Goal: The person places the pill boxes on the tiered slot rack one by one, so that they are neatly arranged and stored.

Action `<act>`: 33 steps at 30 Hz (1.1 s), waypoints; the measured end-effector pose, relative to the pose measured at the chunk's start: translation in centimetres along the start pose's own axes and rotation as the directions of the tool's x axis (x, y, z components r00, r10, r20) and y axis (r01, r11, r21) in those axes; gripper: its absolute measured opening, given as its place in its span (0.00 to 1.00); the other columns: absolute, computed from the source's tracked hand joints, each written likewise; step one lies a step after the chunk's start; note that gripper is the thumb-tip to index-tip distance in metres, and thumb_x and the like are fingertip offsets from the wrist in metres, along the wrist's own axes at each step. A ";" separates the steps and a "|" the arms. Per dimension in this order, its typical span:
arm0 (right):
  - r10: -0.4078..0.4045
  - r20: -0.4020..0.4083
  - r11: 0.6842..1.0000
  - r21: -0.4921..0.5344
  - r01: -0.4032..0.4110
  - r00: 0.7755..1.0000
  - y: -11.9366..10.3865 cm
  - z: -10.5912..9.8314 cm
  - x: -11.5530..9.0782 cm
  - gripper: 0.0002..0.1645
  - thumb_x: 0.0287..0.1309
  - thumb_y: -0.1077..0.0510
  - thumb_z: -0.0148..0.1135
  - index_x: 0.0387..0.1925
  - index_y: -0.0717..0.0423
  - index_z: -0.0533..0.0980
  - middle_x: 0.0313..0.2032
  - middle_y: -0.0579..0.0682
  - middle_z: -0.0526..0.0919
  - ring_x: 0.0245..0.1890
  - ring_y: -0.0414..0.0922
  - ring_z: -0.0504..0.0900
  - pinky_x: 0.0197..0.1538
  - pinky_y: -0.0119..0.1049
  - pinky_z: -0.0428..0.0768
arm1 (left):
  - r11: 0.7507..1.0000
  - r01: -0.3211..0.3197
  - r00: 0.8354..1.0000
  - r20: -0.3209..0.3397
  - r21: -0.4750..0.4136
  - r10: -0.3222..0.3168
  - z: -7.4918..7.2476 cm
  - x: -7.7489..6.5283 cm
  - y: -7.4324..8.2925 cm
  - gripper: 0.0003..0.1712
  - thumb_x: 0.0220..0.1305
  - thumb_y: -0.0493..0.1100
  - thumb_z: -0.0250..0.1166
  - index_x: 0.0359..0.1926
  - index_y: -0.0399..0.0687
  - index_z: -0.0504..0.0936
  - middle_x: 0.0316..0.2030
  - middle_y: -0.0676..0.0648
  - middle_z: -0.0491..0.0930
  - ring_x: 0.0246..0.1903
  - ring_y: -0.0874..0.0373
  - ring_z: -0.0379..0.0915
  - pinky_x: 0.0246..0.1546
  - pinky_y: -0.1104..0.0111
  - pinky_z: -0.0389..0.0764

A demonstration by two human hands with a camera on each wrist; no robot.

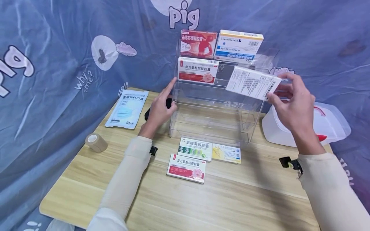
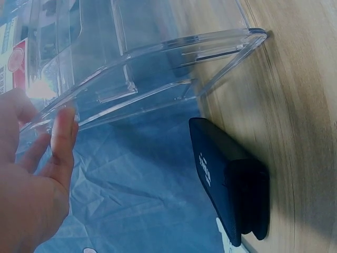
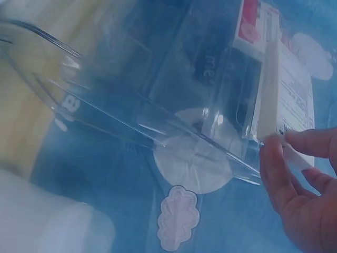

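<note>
The right hand [image 1: 296, 104] pinches a flat white cardboard medicine box [image 1: 251, 82] at its near right end, thumb on the near side and fingers behind. The box is off the table, before the right part of the second tier of a clear acrylic tiered stand [image 1: 202, 90]; whether it touches the stand I cannot tell. Its long axis runs leftward from the right hand, the far end slightly higher in the head view, and its broad face of fine dark print is turned toward the person.

The left hand [image 1: 160, 109] is spread, index finger extended and thumb apart, with fingertips at the stand's left side edge. Just beside it is a black zip-like case [image 2: 226, 179]; farther left lie a pale blue mask packet [image 1: 126, 109] and a tan tape roll [image 1: 98, 143].

Left of the white box, on the same tier, stands a red-and-white box [image 1: 198, 70]. Above, on the top tier, stand a red box [image 1: 198, 44] and a white box with blue and yellow bands [image 1: 239, 46], its lettering upside down. Below and between the hands, three flat boxes [image 1: 189, 168] lie on the wooden table [image 1: 245, 199]. Below and right of the right hand sits a translucent white plastic bin [image 1: 329, 123].
</note>
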State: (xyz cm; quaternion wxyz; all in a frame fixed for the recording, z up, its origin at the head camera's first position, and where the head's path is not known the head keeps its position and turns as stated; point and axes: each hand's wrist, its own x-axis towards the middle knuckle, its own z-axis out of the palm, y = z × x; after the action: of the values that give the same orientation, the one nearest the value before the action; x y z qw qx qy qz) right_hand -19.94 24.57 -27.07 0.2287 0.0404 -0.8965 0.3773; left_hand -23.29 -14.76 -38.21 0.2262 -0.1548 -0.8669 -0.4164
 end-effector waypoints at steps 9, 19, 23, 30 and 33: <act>0.018 -0.142 0.999 -0.045 -0.025 0.990 -0.5 0.5 3.8 0.33 0.68 0.59 0.69 0.69 0.32 0.74 0.59 0.57 0.90 0.36 0.12 0.76 0.45 0.13 0.79 | 1.000 0.002 1.000 0.003 -0.001 -0.002 -0.1 0.0 0.1 0.52 0.66 0.30 0.60 0.86 0.67 0.57 0.83 0.55 0.62 0.55 0.46 0.85 0.41 0.58 0.80; -0.142 -0.135 0.983 -0.136 0.124 0.981 -1.3 2.2 5.7 0.28 0.71 0.62 0.65 0.70 0.45 0.75 0.57 0.55 0.91 0.36 0.09 0.69 0.50 0.13 0.79 | 1.000 -0.007 1.000 0.001 -0.004 0.007 -0.1 -0.1 0.0 0.52 0.66 0.30 0.60 0.86 0.67 0.57 0.83 0.54 0.62 0.55 0.46 0.85 0.38 0.59 0.79; -0.200 -0.132 0.968 -0.179 0.175 0.971 -1.4 2.5 6.1 0.28 0.71 0.61 0.64 0.70 0.47 0.75 0.56 0.56 0.92 0.33 0.07 0.64 0.43 0.08 0.66 | 1.000 -0.015 1.000 -0.004 -0.001 0.015 -0.1 -0.1 0.0 0.51 0.66 0.31 0.60 0.86 0.66 0.58 0.83 0.55 0.63 0.55 0.46 0.85 0.35 0.61 0.78; -0.161 -0.029 0.949 -0.280 0.146 0.987 -1.5 2.7 6.5 0.27 0.73 0.63 0.59 0.71 0.48 0.74 0.59 0.60 0.89 0.47 0.55 0.92 0.47 0.31 0.77 | 0.999 -0.032 0.999 -0.014 0.000 0.032 -0.1 0.0 -0.1 0.52 0.65 0.30 0.60 0.86 0.65 0.58 0.83 0.53 0.64 0.54 0.46 0.86 0.27 0.63 0.73; -0.148 0.030 0.939 -0.309 0.150 0.989 -1.4 3.1 6.3 0.27 0.75 0.63 0.53 0.72 0.53 0.73 0.61 0.65 0.86 0.52 0.68 0.89 0.57 0.57 0.80 | 0.999 -0.032 0.999 -0.012 -0.001 0.032 -0.1 0.0 -0.2 0.52 0.65 0.31 0.60 0.86 0.65 0.58 0.83 0.53 0.64 0.54 0.46 0.86 0.27 0.63 0.73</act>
State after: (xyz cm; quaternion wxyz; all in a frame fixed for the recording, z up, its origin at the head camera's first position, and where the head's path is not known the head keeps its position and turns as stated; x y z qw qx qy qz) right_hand -26.42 22.05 -25.21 0.2572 0.0726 -0.9397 0.2132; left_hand -23.40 -14.93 -38.29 0.2378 -0.1664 -0.8626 -0.4142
